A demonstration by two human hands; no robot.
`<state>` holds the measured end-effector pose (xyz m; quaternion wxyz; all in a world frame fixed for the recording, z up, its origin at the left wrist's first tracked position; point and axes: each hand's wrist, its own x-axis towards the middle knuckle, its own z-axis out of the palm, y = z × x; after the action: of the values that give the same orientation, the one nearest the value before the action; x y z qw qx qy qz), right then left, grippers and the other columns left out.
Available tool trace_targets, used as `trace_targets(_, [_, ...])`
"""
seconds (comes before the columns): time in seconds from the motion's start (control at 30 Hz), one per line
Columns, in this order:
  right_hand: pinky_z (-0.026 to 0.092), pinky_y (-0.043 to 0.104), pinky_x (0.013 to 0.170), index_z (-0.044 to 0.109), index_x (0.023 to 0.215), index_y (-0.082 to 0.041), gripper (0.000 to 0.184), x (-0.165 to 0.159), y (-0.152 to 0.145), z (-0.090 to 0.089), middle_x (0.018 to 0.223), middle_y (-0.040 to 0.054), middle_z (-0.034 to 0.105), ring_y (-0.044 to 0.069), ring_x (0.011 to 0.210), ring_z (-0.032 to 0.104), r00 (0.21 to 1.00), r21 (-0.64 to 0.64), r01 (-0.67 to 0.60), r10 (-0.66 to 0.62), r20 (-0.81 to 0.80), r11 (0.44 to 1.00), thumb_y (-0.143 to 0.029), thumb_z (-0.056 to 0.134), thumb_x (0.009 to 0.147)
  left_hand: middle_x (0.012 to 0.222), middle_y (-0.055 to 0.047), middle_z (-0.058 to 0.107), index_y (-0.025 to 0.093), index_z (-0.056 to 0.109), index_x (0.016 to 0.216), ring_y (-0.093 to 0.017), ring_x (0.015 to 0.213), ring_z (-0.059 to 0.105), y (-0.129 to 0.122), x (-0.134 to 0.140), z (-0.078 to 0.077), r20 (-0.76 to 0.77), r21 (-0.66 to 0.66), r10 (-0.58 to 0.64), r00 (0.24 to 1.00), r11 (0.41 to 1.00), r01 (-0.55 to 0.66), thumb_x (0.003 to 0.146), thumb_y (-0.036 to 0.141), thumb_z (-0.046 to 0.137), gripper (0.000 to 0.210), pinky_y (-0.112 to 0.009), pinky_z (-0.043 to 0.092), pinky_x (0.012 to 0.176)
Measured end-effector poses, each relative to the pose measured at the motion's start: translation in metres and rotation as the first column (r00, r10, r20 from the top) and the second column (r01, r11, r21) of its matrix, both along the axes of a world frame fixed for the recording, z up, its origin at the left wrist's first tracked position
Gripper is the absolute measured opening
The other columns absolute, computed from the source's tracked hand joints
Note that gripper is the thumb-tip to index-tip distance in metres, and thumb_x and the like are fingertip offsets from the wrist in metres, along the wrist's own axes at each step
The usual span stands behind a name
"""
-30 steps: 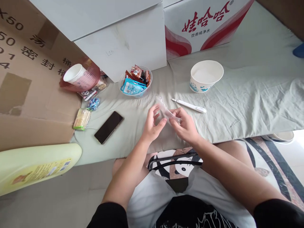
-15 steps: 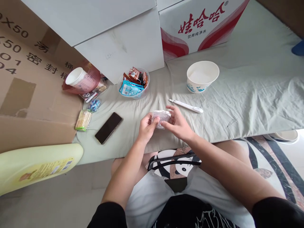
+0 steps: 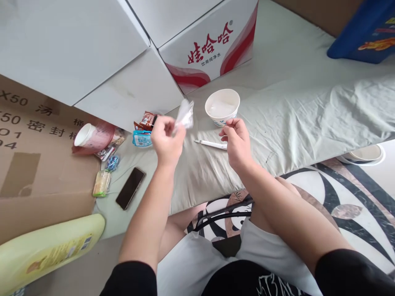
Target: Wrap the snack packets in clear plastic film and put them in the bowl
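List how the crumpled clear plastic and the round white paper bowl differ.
Pose: the crumpled clear plastic is held up in the left hand; the round white paper bowl stands upright on the pale green cloth.
Shape: the plastic is thin and creased; the bowl is round with an open top.
Look: the plastic is translucent; the bowl is white with blue print outside.
Shared: both look pale.

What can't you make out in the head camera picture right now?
In the head view:
Clear plastic bag: blurred, so any contents are unclear.
Slim white tool: right end hidden behind the right hand.
Snack packets: partly hidden by the left hand.
Blue container: cut off by the top and right edges.
Pale yellow bottle: cut off at the left edge; fine print too small.
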<state>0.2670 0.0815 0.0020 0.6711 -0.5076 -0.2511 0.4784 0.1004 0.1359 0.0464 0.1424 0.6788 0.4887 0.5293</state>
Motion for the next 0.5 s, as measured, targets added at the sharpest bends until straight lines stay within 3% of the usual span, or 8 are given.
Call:
trace_targets(0.07, [0.045, 0.027, 0.070, 0.047, 0.088, -0.025, 0.011, 0.009, 0.003, 0.002, 0.083, -0.0032, 0.054, 0.012, 0.075, 0.055, 0.999, -0.008, 0.041, -0.042, -0.004, 0.999, -0.021, 0.050, 0.077, 0.078, 0.001, 0.052, 0.022, 0.054, 0.076, -0.016, 0.080, 0.059, 0.027, 0.038, 0.019, -0.283, 0.087, -0.104, 0.953, 0.987, 0.134, 0.082, 0.022, 0.074, 0.020, -0.031, 0.050, 0.081])
trace_targets(0.17, [0.042, 0.026, 0.067, 0.048, 0.086, -0.025, 0.011, 0.017, 0.004, 0.002, 0.080, -0.0034, 0.052, 0.012, 0.072, 0.050, 0.997, 0.004, 0.078, -0.078, 0.002, 0.997, -0.021, 0.050, 0.076, 0.091, -0.003, 0.062, 0.022, 0.062, 0.082, -0.022, 0.097, 0.064, 0.058, 0.091, 0.031, -0.569, -0.031, -0.258, 0.781, 0.956, 0.293, 0.086, 0.018, 0.068, 0.009, -0.035, 0.052, 0.088])
trace_targets(0.23, [0.040, 0.026, 0.065, 0.049, 0.087, -0.025, 0.010, 0.021, 0.005, 0.002, 0.078, -0.0035, 0.052, 0.012, 0.070, 0.048, 0.996, 0.007, 0.086, -0.086, -0.001, 0.996, -0.022, 0.050, 0.077, 0.094, -0.005, 0.064, 0.022, 0.066, 0.084, -0.024, 0.099, 0.066, 0.072, 0.113, 0.031, -0.707, -0.180, -0.354, 0.612, 0.927, 0.328, 0.086, 0.016, 0.066, 0.006, -0.035, 0.052, 0.088])
trace_targets(0.37, [0.038, 0.026, 0.063, 0.048, 0.087, -0.025, 0.009, 0.028, 0.005, 0.003, 0.078, -0.0035, 0.052, 0.012, 0.069, 0.046, 0.995, 0.014, 0.095, -0.094, -0.018, 0.995, -0.022, 0.049, 0.079, 0.090, -0.005, 0.068, 0.021, 0.071, 0.084, -0.022, 0.090, 0.067, 0.083, 0.125, 0.026, -0.839, -0.442, -0.484, 0.250, 0.873, 0.207, 0.079, 0.010, 0.065, 0.014, -0.032, 0.050, 0.083])
trace_targets(0.43, [0.038, 0.026, 0.063, 0.048, 0.088, -0.025, 0.009, 0.030, 0.005, 0.005, 0.078, -0.0034, 0.052, 0.012, 0.069, 0.046, 0.996, 0.017, 0.081, -0.081, -0.025, 0.997, -0.022, 0.049, 0.080, 0.089, -0.004, 0.070, 0.021, 0.073, 0.087, -0.022, 0.085, 0.067, 0.084, 0.122, 0.028, -0.843, -0.490, -0.506, 0.182, 0.862, 0.130, 0.079, 0.010, 0.063, 0.018, -0.031, 0.049, 0.081])
trace_targets(0.5, [0.038, 0.026, 0.063, 0.049, 0.087, -0.025, 0.008, 0.031, 0.004, 0.006, 0.078, -0.0031, 0.053, 0.012, 0.070, 0.046, 0.998, 0.019, 0.063, -0.062, -0.032, 0.998, -0.021, 0.049, 0.080, 0.087, -0.004, 0.072, 0.023, 0.076, 0.092, -0.021, 0.083, 0.067, 0.083, 0.120, 0.031, -0.822, -0.538, -0.543, 0.172, 0.839, 0.079, 0.081, 0.013, 0.061, 0.021, -0.030, 0.049, 0.080])
